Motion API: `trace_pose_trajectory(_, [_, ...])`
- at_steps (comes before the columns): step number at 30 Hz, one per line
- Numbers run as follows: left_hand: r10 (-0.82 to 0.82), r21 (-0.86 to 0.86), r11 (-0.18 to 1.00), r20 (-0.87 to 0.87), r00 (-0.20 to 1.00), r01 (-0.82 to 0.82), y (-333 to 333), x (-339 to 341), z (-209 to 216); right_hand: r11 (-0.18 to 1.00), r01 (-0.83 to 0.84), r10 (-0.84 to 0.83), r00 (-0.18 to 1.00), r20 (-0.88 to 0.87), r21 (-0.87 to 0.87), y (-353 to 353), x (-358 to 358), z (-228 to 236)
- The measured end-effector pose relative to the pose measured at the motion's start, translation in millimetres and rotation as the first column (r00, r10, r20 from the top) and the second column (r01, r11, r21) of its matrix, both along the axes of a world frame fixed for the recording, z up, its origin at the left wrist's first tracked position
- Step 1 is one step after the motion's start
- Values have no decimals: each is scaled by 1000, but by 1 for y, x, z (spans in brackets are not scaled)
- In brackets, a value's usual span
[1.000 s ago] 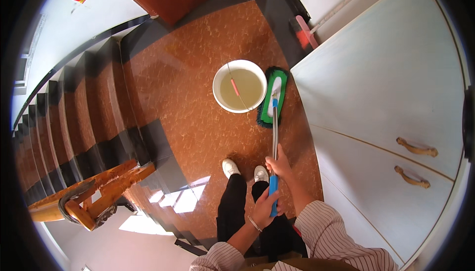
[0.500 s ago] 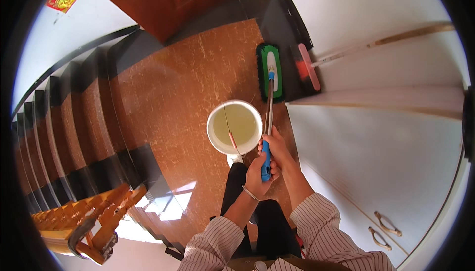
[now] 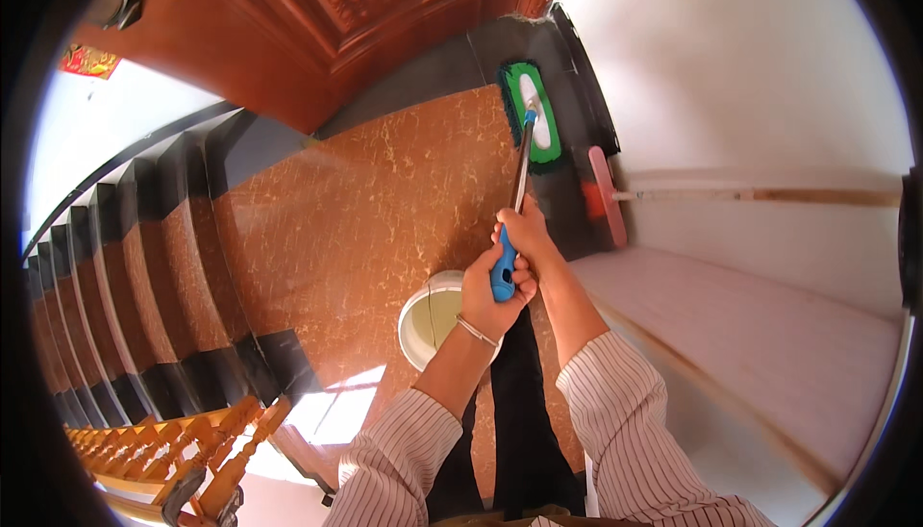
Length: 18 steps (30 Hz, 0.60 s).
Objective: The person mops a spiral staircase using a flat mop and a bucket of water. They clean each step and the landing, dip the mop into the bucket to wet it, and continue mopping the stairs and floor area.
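Note:
A flat mop [image 3: 535, 115] with a green head and dark fringe lies on the dark floor border near the door. Its metal pole rises toward me and ends in a blue grip. My left hand [image 3: 492, 285] is closed round the lower end of that grip, a bracelet on its wrist. Just above it, my right hand [image 3: 524, 232] wraps the pole where the blue grip begins. Under my left wrist stands a white bucket [image 3: 415, 335] with pale, cloudy liquid and a thin wire handle; my forearm hides part of it.
A reddish-brown panelled door [image 3: 375, 8] stands at the far side. A pink-headed broom [image 3: 608, 198] leans by the right wall, beside a white cabinet [image 3: 750, 335]. Dark-edged stairs [image 3: 159, 267] go off to the left, with a wooden banister [image 3: 192, 440] at the lower left.
The mop head has moved farther off toward the door, and both hands have gone forward with the grip. My view has shifted; the bucket now sits lower, partly behind my left arm.

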<state>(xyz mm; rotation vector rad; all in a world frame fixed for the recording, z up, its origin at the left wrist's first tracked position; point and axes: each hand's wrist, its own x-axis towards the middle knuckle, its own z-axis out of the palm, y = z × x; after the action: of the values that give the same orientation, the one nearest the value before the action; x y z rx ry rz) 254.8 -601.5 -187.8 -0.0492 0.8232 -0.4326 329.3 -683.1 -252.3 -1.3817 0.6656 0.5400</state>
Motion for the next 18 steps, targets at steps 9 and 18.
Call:
trace_pose_trajectory(9, [159, -58, 986, 95, 983, -154, -40, 178, -19, 954, -242, 251, 967, 30, -176, -33, 202, -26])
trace_pose_trajectory(18, [380, -234, 890, -90, 920, -391, -2, 159, 5, 885, -338, 379, 922, 74, -320, 17, 181, -18])
